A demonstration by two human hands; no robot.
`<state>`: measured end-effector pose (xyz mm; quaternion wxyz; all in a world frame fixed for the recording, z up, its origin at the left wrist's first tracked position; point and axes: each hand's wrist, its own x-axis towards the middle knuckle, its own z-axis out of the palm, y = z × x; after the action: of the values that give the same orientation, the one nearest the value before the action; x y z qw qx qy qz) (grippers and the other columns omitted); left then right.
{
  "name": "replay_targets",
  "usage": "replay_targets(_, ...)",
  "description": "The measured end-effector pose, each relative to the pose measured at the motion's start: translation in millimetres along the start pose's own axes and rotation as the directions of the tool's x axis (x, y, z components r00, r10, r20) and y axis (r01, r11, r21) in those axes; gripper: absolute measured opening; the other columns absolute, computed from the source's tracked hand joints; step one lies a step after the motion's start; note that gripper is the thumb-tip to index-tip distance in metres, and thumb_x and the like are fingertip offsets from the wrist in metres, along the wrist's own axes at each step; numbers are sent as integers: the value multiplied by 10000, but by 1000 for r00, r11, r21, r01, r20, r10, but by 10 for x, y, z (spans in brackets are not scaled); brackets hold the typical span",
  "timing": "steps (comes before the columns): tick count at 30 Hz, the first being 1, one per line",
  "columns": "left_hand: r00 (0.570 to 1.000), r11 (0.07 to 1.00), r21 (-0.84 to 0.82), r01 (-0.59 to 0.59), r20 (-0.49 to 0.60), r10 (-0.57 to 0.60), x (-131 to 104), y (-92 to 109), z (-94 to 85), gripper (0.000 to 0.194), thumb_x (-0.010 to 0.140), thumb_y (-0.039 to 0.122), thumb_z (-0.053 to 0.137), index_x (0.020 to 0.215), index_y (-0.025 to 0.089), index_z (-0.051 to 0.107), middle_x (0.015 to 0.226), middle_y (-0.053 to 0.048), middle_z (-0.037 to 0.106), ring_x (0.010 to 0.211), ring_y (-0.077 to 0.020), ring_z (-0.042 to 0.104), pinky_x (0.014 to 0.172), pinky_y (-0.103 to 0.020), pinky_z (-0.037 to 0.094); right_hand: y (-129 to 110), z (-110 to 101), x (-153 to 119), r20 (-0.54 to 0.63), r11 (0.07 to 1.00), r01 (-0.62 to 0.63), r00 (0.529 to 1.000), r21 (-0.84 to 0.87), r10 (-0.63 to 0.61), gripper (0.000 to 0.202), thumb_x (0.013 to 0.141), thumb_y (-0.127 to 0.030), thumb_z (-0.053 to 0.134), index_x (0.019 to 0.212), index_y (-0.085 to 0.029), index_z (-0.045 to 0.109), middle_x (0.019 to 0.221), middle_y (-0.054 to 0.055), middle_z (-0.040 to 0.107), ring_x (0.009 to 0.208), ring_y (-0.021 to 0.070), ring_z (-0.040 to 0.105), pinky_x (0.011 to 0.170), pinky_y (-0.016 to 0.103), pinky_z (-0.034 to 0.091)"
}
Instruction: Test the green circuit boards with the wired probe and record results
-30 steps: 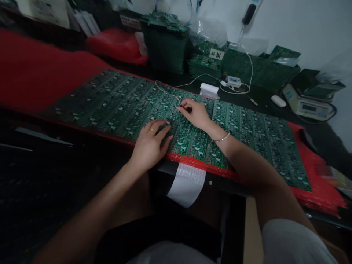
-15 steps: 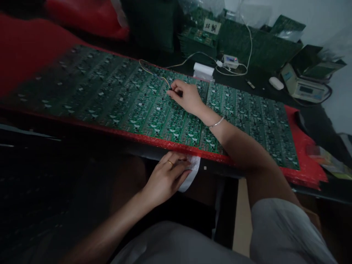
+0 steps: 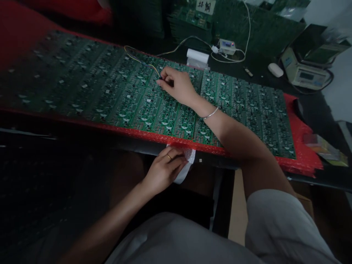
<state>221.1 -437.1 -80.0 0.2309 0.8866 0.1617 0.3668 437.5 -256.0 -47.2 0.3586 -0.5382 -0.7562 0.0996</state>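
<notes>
Circuit boards [image 3: 139, 99] lie beneath the right hand [image 3: 178, 85], thumb and forefinger pinched on a cable end [image 3: 160, 77]; the left hand [image 3: 162, 170] curls its fingers at white paper [image 3: 190, 156] by the table edge, their grip hidden. Outward, the cable [image 3: 151, 66] reaches a small box [image 3: 227, 46]. Applying it to one board seems in hand, calling next for steadiness there.

A dark table [image 3: 316, 106] carries everything. Red bubble wrap [image 3: 302, 135] lies on it, bearing a long spread of circuit-board panels [image 3: 129, 86]. Taking that spread's middle as the dial centre, a stack of boards [image 3: 189, 25] stands between 12 and 1 o'clock; a white paper roll [image 3: 197, 56] between 1 and 2; a small control box [image 3: 227, 46] with its white cable [image 3: 231, 60] at 2; a digital scale [image 3: 305, 75] and a mouse-shaped white object [image 3: 275, 70] near 3; a yellow-marked packet [image 3: 327, 149] between 3 and 4; a tiny white square [image 3: 200, 160] at 5.
</notes>
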Motion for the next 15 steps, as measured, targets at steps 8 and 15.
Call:
replay_targets(8,999,999,36,10,32,-11,-38,87,-7,84,955,94,684,1023,144,689,993,-87,736,946,-210,673,879,-365,588,20,13,2,3,1000,-9,1000,26,8,150,1057,-364,580,992,-231,550,811,-6,641,803,167,616,839,309,457)
replay_targets(15,973,973,42,227,-43,-225,477,-280,-582,106,979,158,620,950,208,709,1092,-61,734,1052,-218,679,964,-389,561,-16,-13,-14,-68,996,-25,997,85,31,130,1049,-350,596,989,-237,569,812,-5,643,804,170,625,846,328,490)
